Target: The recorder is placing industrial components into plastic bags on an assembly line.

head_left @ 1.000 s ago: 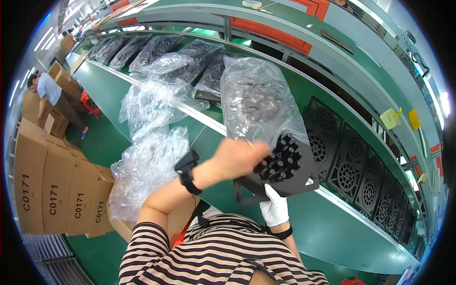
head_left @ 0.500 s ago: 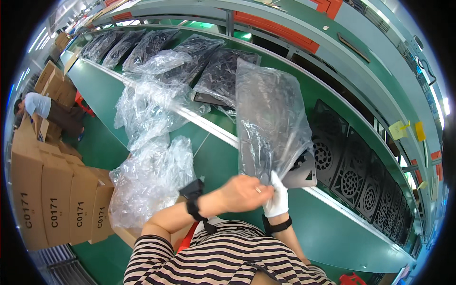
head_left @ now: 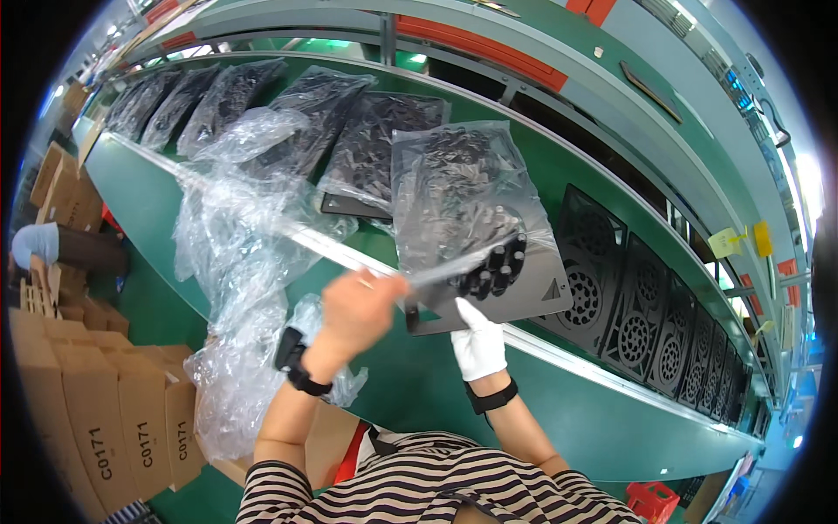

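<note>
A dark flat panel (head_left: 524, 293) with a round cluster of black holes and a triangular cutout lies half inside a clear plastic bag (head_left: 436, 188), its near end bare. My bare left hand (head_left: 362, 306), slightly blurred, is closed on the bag's edge, and a stretched fold of film runs from it across the panel. My right hand (head_left: 480, 345), in a white glove, grips the panel's near edge with the thumb on top; its other fingers are hidden beneath.
Bagged panels (head_left: 384, 140) lie in a row to the left. Bare black panels (head_left: 642, 327) overlap along the right of the green bench (head_left: 594, 410). Crumpled clear bags (head_left: 236, 367) hang over the bench edge. Cartons (head_left: 105, 419) stand lower left; a person (head_left: 65, 249) bends beyond them.
My left hand has moved left and up, away from the right hand, drawing the bag's edge along. More of the panel's near end is uncovered. My right hand has shifted slightly left and down.
</note>
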The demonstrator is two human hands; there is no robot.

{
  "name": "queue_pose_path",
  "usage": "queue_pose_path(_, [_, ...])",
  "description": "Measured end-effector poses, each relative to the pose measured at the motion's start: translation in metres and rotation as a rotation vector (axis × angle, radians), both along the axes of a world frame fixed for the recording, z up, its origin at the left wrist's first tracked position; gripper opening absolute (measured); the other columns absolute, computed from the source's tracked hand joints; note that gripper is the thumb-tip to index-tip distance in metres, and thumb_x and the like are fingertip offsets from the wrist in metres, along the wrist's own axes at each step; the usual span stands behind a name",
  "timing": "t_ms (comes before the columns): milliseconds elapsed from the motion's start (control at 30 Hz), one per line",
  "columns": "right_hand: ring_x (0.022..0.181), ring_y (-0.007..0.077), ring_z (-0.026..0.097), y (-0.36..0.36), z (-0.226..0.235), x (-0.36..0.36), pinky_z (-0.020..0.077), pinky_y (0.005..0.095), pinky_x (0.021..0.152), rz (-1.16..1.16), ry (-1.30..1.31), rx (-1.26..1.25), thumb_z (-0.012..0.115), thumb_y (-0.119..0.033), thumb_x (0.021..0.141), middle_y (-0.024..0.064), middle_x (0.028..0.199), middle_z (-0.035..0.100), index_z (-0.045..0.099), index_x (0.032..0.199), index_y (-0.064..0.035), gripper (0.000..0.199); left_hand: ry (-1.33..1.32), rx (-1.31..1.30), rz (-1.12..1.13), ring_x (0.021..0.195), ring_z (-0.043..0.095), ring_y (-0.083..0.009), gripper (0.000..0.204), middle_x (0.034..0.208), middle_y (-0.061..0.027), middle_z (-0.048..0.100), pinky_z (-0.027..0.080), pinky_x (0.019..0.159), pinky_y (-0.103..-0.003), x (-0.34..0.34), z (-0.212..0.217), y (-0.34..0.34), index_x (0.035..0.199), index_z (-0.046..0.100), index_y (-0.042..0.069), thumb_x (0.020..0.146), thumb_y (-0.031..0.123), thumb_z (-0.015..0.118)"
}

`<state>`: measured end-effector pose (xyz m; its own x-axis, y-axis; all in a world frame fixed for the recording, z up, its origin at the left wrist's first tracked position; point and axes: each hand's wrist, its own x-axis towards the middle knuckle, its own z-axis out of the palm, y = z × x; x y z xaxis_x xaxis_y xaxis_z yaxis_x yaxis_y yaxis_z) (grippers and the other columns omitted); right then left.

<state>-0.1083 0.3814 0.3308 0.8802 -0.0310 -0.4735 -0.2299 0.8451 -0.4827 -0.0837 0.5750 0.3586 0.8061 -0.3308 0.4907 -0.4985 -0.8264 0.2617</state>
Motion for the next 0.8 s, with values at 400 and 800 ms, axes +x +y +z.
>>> queue_pose_path(400, [0.086, 0.0148, 0.059, -0.014, -0.026, -0.015, 0.0496, 0.0284, 0.077, 0.033, -0.086, -0.314, 0.062, 0.006, 0.080, 0.0034, 0.099, 0.060, 0.057, 0.106, -0.0047, 0.029, 0.322, -0.247, -0.142, 0.053, 0.059, -0.0272, 0.020, 0.072, -0.0071, 0.059, 0.044, 0.043, -0.035, 0.034, 0.022, -0.086, 0.091, 0.051, 0.007, 0.077, 0.014, 0.064])
queue_pose_path(800, [0.100, 0.0198, 0.058, -0.070, -0.090, -0.049, 0.0459, 0.0286, 0.091, 0.210, -0.469, 0.066, 0.046, -0.013, 0.094, 0.0080, 0.109, 0.059, 0.054, 0.109, -0.0052, 0.019, -0.403, 0.074, -0.574, 0.045, 0.050, -0.0144, 0.019, 0.057, 0.0005, 0.046, 0.040, 0.038, -0.027, -0.036, 0.053, -0.155, 0.070, 0.052, 0.013, 0.080, 0.022, 0.066])
